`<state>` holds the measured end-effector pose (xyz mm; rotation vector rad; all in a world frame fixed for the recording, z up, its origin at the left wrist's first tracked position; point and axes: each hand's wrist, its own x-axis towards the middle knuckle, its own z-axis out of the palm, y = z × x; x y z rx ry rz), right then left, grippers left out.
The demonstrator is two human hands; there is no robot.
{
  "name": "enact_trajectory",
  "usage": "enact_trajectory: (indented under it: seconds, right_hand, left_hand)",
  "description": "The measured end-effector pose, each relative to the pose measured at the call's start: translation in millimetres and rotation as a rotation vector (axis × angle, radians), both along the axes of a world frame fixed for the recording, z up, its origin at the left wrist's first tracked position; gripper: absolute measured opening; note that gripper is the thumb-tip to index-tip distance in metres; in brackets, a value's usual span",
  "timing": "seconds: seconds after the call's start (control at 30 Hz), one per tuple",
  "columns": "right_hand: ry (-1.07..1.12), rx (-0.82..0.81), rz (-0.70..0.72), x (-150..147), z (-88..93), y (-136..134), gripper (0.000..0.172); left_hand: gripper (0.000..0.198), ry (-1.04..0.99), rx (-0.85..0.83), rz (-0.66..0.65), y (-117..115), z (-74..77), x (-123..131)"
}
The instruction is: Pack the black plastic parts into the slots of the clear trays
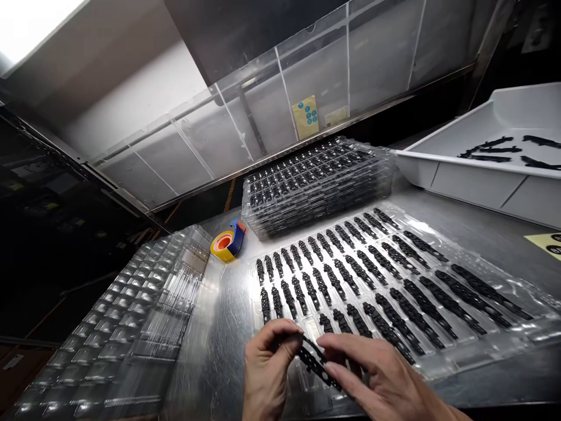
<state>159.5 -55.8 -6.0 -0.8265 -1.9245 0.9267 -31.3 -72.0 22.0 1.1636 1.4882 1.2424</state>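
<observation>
From the head camera, both hands work at the near edge of a metal counter point(473, 234). The left hand point(266, 369) and the right hand point(377, 374) together hold one black plastic part point(314, 358), a narrow perforated strip, just above the near edge of a clear tray point(464, 356) that lies flat on the counter. The left hand's fingers are curled, with the thumb and fingertips pinched on the strip's left end; the right hand's fingers are stretched long and pressed along the strip's right end. The clear tray is filled with rows of the same black parts, and a few pockets right under the hands look bare. Behind it, toward the far edge of the counter, stands a stack of filled trays point(315, 184). At the counter's left edge lies a stack of empty clear trays point(131, 327). Between the two stacks, near the far edge, sits a yellow tape roll in a blue dispenser point(228, 241). At the far right corner rests a white bin point(482, 175) with a few black parts loose inside. A yellow label point(546, 241) lies at the right edge.
</observation>
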Motion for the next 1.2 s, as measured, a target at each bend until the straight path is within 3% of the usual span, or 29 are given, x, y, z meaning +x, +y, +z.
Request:
enact_trajectory:
  seconds: [0.07, 0.17, 0.3, 0.43, 0.6, 0.73, 0.87, 0.97, 1.1, 1.2]
  right_hand:
    - [-0.005, -0.101, 0.005, -3, 2.3, -1, 0.02]
    - [-0.042, -0.132, -0.024, -7, 0.9, 0, 0.015]
    - [-0.261, -0.019, -0.088, -12, -8.1, -1, 0.017]
    - [-0.485, 0.121, -0.131, -21, -12.9, -5, 0.016]
    - [-0.691, 0.165, -0.17, -39, -11.4, -5, 0.01]
    - [-0.774, 0.076, -0.114, -48, -6.6, 2, 0.013]
    - [-0.765, -0.061, -0.092, -55, 2.2, 10, 0.016]
    - [-0.689, -0.082, -0.124, -59, 5.7, 15, 0.017]
    - [-0.591, 0.074, -0.116, -32, 1.0, 13, 0.018]
    - [-0.54, 0.204, -0.172, 15, -5.2, 11, 0.027]
  left_hand:
    - [0.009, -0.007, -0.049, 0.025, 1, -9.1, -1]
    - [0.014, 0.176, -0.105, -0.019, 3, -12.4, -12]
    - [0.021, 0.537, -0.153, -0.156, 9, -1.8, -24]
    - [0.033, 0.717, -0.098, -0.251, 17, 4.6, -18]
    - [0.032, 0.882, -0.194, -0.227, 24, 3.3, -10]
    - [0.038, 1.14, -0.304, -0.233, 35, 4.5, -3]
    - [0.044, 1.263, -0.347, -0.236, 46, 3.1, 8]
    - [0.042, 1.223, -0.363, -0.173, 47, -3.8, 12]
    - [0.046, 1.063, -0.321, -0.052, 39, -16.2, 12]
    - [0.048, 1.159, -0.301, 0.026, 32, -22.3, 16]
